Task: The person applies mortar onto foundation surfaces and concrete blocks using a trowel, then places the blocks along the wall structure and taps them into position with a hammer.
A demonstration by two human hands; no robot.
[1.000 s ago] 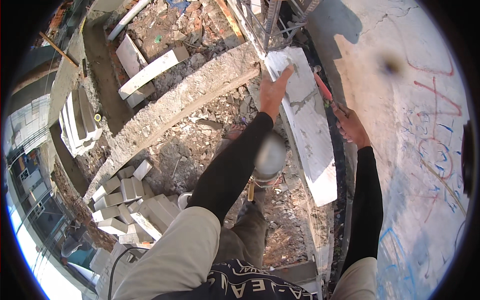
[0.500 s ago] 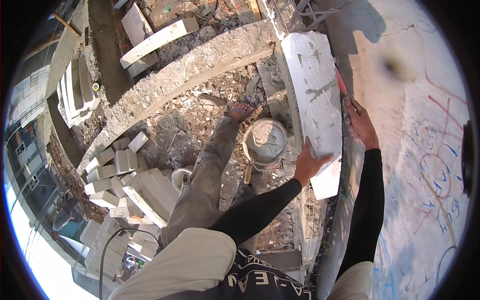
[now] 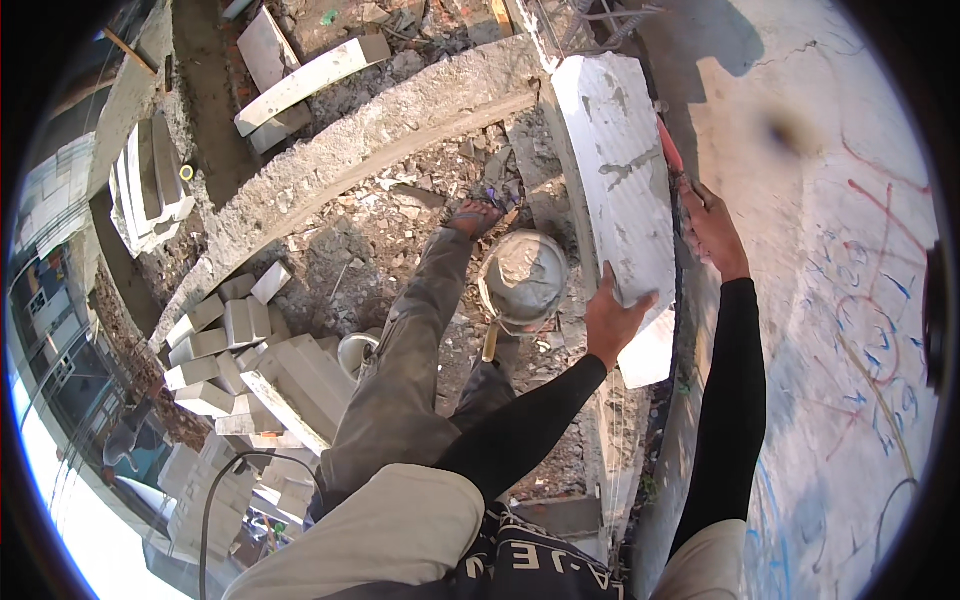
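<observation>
A long white building block (image 3: 618, 160) with grey mortar smears lies along the narrow wall on the right. My left hand (image 3: 615, 318) grips its near end, thumb and fingers spread across the two corners. Beside the block's right side, my right hand (image 3: 714, 228) is closed around a red tool (image 3: 669, 148), which reaches forward along the block's edge; its far part is hidden, so its kind is unclear. Below the near end, another white block (image 3: 650, 352) shows. Left of the wall stands a bucket of grey mortar (image 3: 523, 278), with a wooden handle (image 3: 490, 342) at its near rim.
A painted wall (image 3: 830, 260) rises close on the right. A concrete beam (image 3: 370, 130) curves across the rubble ground. Stacked pale blocks (image 3: 245, 320) lie to the left, beside a white pail (image 3: 358, 352). Steel bars (image 3: 615, 25) stick out beyond the block.
The view has shifted slightly. My right hand and the red tool have slid a little nearer along the block's right side. My left hand stays on the near end.
</observation>
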